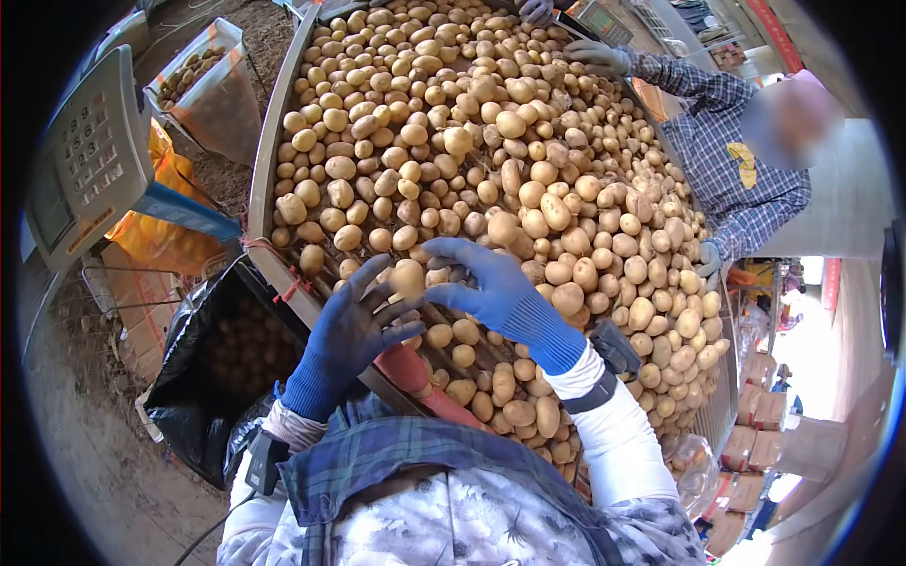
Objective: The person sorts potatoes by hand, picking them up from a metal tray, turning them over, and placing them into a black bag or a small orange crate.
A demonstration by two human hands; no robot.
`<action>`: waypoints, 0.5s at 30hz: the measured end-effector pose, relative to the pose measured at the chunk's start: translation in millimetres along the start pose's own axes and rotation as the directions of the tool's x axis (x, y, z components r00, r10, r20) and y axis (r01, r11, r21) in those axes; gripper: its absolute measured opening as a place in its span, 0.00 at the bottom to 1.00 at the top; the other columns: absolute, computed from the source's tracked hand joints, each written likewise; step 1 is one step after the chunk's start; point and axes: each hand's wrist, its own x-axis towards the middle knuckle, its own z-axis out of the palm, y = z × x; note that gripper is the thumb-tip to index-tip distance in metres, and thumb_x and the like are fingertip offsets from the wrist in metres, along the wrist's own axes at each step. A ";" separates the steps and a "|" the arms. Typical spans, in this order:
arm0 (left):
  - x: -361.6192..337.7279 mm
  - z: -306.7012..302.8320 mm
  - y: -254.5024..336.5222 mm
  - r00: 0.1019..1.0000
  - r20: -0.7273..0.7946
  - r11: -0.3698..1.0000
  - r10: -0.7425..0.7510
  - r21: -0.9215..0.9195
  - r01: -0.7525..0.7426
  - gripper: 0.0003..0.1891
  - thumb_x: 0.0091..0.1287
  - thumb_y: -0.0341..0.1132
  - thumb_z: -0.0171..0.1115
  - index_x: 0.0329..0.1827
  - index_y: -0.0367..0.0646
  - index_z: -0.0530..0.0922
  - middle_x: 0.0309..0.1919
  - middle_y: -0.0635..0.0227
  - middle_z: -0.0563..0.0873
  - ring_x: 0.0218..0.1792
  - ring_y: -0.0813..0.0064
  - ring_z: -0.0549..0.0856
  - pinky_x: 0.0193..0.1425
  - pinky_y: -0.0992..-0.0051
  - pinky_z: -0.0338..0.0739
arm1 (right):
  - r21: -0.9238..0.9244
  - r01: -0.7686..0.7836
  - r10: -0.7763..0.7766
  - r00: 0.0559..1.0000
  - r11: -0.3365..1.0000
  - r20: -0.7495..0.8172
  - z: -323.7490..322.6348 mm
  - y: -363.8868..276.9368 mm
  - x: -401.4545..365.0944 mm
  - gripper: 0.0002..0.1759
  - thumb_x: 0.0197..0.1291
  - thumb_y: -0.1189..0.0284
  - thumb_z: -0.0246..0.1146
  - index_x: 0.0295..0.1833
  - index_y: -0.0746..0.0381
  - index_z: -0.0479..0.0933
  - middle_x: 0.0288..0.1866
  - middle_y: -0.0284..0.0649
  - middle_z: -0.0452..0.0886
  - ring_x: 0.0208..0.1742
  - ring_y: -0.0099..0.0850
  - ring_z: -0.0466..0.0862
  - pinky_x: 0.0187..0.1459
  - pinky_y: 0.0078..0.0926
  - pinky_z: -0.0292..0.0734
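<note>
My left hand [361, 325], in a blue knit glove with a dirt-darkened palm, has its fingers spread and bent, palm turned towards the right. A round yellow potato [408, 279] is at its fingertips, between my two hands. Across from it, my right hand [486, 281] in a matching glove curves over the potatoes, thumb and fingers apart with a gap between them. Beneath both hands spreads a large heap of potatoes [453, 141] of mixed sizes on a slatted sorting table [269, 151] with a metal rim.
Below the rim at left gapes a black plastic bag [193, 377] with potatoes inside. A scale display [90, 160] stands at far left, near an orange mesh bag [175, 236] and a crate of potatoes [212, 104]. A co-worker in a checked shirt [727, 132] reaches over the far right side.
</note>
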 end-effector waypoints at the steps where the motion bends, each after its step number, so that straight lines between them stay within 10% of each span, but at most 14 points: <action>1: 1.0 2.6 -0.7 1.000 -0.031 1.000 0.000 0.008 0.000 0.29 0.76 0.56 0.56 0.71 0.45 0.70 0.65 0.50 0.78 0.64 0.50 0.79 0.59 0.56 0.81 | -0.003 -0.003 0.003 1.000 1.000 -0.002 -4.3 5.0 -4.8 0.28 0.62 0.59 0.70 0.63 0.60 0.78 0.52 0.47 0.86 0.51 0.43 0.85 0.55 0.37 0.79; 4: 2.1 -29.8 -5.4 0.982 0.184 0.999 -0.032 0.016 0.030 0.22 0.76 0.52 0.58 0.61 0.45 0.74 0.53 0.58 0.82 0.52 0.60 0.83 0.50 0.65 0.81 | -0.253 -0.076 0.009 0.967 0.964 -0.255 -16.4 37.0 -25.3 0.20 0.64 0.62 0.68 0.58 0.59 0.81 0.47 0.43 0.87 0.49 0.43 0.85 0.51 0.38 0.80; 8: -5.1 -31.1 -5.8 0.992 0.108 0.995 -0.069 0.074 0.061 0.16 0.76 0.50 0.58 0.52 0.47 0.75 0.45 0.65 0.81 0.42 0.69 0.82 0.44 0.70 0.79 | -0.453 -0.185 0.067 0.962 0.872 -0.264 -24.4 57.0 -52.8 0.19 0.65 0.63 0.66 0.59 0.56 0.80 0.46 0.40 0.86 0.51 0.39 0.83 0.53 0.39 0.77; 10: -1.0 -34.1 -10.6 0.984 0.115 0.984 -0.133 -0.105 0.145 0.13 0.77 0.45 0.56 0.49 0.43 0.77 0.40 0.64 0.82 0.40 0.67 0.82 0.43 0.68 0.79 | -0.814 -0.125 0.012 0.990 0.566 -0.144 -23.6 64.3 -58.1 0.21 0.64 0.63 0.66 0.62 0.52 0.78 0.48 0.36 0.84 0.54 0.35 0.80 0.55 0.41 0.72; 15: 3.8 -21.3 -14.1 0.980 0.116 0.982 -0.160 -0.082 0.170 0.13 0.76 0.42 0.56 0.51 0.42 0.77 0.37 0.66 0.81 0.41 0.66 0.82 0.44 0.68 0.79 | -0.959 0.008 -0.008 1.000 0.282 0.006 10.1 86.8 -45.0 0.22 0.65 0.65 0.62 0.65 0.50 0.74 0.56 0.36 0.79 0.58 0.36 0.77 0.57 0.42 0.68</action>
